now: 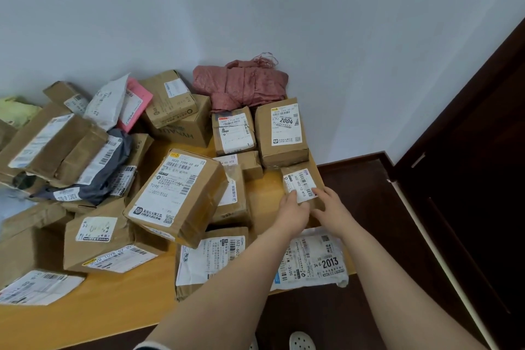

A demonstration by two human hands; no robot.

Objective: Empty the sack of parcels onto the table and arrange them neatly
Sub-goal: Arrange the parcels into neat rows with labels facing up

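Parcel (303, 183) marked 502-602, left hand (292, 213), right hand (331, 207) gripping

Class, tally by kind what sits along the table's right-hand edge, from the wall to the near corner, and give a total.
Reddish mesh sack: 1
Brown cartons: 2 (the 2004 carton and the small carton)
White mailer bag: 1
Total: 4
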